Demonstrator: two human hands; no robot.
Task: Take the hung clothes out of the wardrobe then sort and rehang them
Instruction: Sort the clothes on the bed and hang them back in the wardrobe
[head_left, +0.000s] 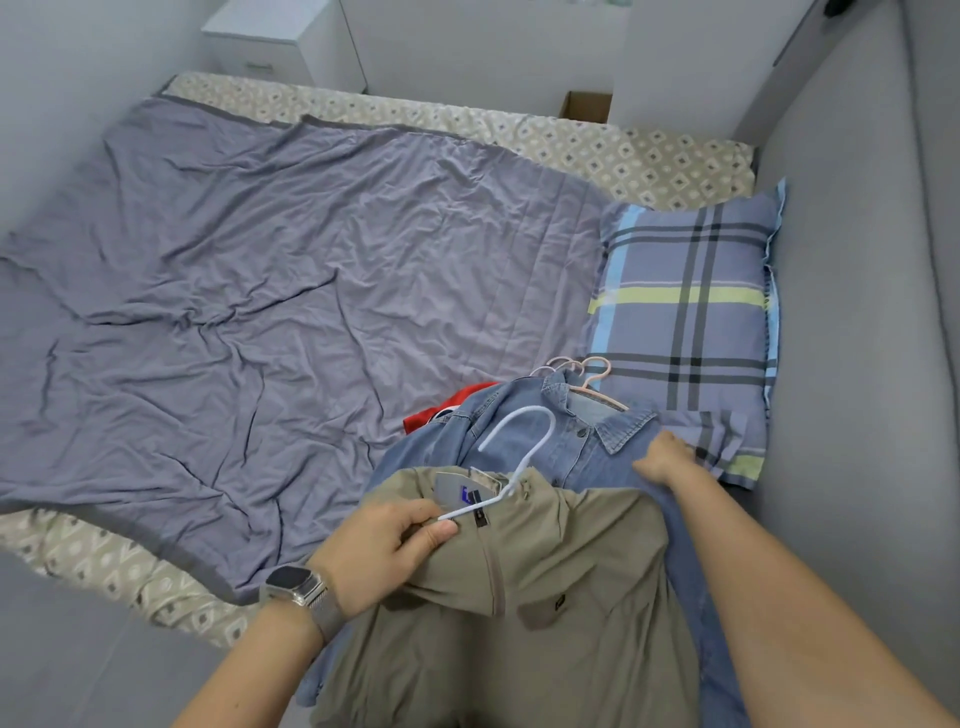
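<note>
A: Where are the clothes seen?

B: A pile is laid at about five o'clock on the bed (291, 270), beside the plaid pillow (685, 306). An olive jacket (545, 597) is spread on top, over a denim shirt (582, 447), and a red garment (441, 410) is glimpsed underneath at the pile's eleven o'clock edge.

A: And the hangers?

B: A white hanger (519, 457) is threaded through the olive jacket's collar, its hook pointed toward twelve o'clock. Pink hangers (587, 374) are seen at the denim collar, touching the pillow's edge.

A: How is each grip held?

B: The olive collar fabric is pinched between thumb and fingers of the left hand (384, 551), on whose wrist a watch (296, 584) is worn. The denim shoulder is gripped by the curled fingers of the right hand (665, 457), at one o'clock from the left.

A: Anything else?

B: A grey quilt (260, 312) is spread over the patterned sheet (623, 156).
</note>
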